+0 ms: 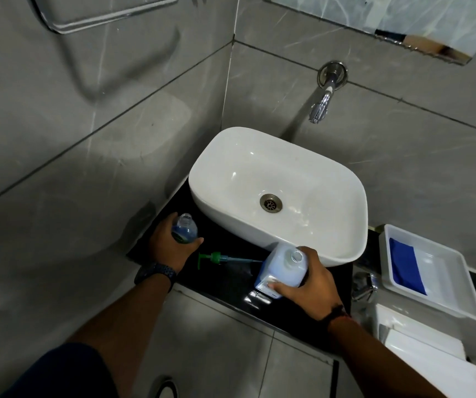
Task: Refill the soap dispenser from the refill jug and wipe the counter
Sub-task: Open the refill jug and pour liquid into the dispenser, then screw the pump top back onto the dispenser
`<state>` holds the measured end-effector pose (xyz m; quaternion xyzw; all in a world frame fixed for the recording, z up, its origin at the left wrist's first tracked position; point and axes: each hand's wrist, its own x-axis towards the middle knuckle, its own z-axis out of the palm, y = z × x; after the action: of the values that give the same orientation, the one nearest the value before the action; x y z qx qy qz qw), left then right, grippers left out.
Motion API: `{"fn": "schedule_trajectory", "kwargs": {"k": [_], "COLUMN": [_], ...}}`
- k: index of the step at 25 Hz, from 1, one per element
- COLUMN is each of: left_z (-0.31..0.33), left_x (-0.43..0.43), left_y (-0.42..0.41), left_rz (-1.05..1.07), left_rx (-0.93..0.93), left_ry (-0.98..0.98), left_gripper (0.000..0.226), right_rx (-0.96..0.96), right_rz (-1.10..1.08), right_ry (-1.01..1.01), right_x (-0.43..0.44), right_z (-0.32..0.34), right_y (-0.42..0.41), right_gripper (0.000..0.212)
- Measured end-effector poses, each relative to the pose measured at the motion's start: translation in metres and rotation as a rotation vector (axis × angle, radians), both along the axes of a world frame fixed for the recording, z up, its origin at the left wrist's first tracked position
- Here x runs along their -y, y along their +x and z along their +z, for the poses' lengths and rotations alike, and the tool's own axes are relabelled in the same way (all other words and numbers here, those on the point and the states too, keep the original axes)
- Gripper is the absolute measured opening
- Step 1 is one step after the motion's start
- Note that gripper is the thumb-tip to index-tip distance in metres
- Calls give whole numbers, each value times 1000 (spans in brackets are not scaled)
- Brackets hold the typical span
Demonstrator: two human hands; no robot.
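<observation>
Fingers of my left hand (170, 245) steady the small clear uncapped soap dispenser bottle (184, 228) upright on the black counter (231, 242) while my right hand (314, 282) grips the translucent white square refill jug (281, 270), open and ready to pour.

A: Any writing to read on the small clear plastic bottle with blue liquid (184, 230)?

B: It carries a dark green label low on its side, but the left hand (170, 245) covers part of it and the rest is too blurred; no word comes out.

A: And the pale, square-shouldered translucent refill jug (282, 269)?

B: Its sides show no print that I can make out; the right hand (311, 285) hides its near face.

A: The green plastic pump head with its tube (219, 258), lying on the black polished counter (231, 239)?

B: Plain; no brand, no number, no sign legible anywhere.
</observation>
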<state>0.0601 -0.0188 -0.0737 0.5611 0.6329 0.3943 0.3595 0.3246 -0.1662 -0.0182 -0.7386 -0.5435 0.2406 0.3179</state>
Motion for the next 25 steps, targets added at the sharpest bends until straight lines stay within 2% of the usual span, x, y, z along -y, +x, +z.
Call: {"fn": "schedule_trajectory", "kwargs": {"k": [1, 3, 6, 8, 10, 11, 13, 16, 18, 21, 25], "left_z": [-2, -3, -4, -6, -7, -6, -6, -9, -11, -9, 4], "left_x": [2, 3, 2, 0, 0, -1, -3, -2, -2, -3, -7], "left_y": [0, 0, -3, -5, -6, -6, -6, -4, -2, 1, -1], "left_rz": [0, 12, 13, 7, 11, 15, 18, 45, 70, 75, 52], "left_rx": [2, 20, 40, 52, 61, 65, 72, 56, 57, 54, 14], "left_ry": [3, 4, 2, -9, -30, -44, -66, -10, 19, 39, 88], "left_gripper": [82, 80, 79, 81, 81, 81, 79, 82, 82, 79, 72], "right_rx": [37, 242, 536, 544, 507, 502, 507, 562, 604, 685, 633], "right_rz": [-4, -53, -133, -53, 162, 273, 428, 418, 408, 462, 412], "right_ry": [-17, 15, 323, 525, 601, 553, 310, -131, -322, -406, -314], "right_x": [3, 10, 15, 7, -11, -23, -55, -101, -121, -135, -146], "right_z": [3, 9, 22, 35, 42, 41, 30, -4, -26, -51, -49], "right_y": [0, 0, -6, -24, -53, -69, -99, -122, -127, -132, -137], "right_gripper": [73, 70, 59, 49, 33, 23, 14, 23, 26, 27, 23]}}
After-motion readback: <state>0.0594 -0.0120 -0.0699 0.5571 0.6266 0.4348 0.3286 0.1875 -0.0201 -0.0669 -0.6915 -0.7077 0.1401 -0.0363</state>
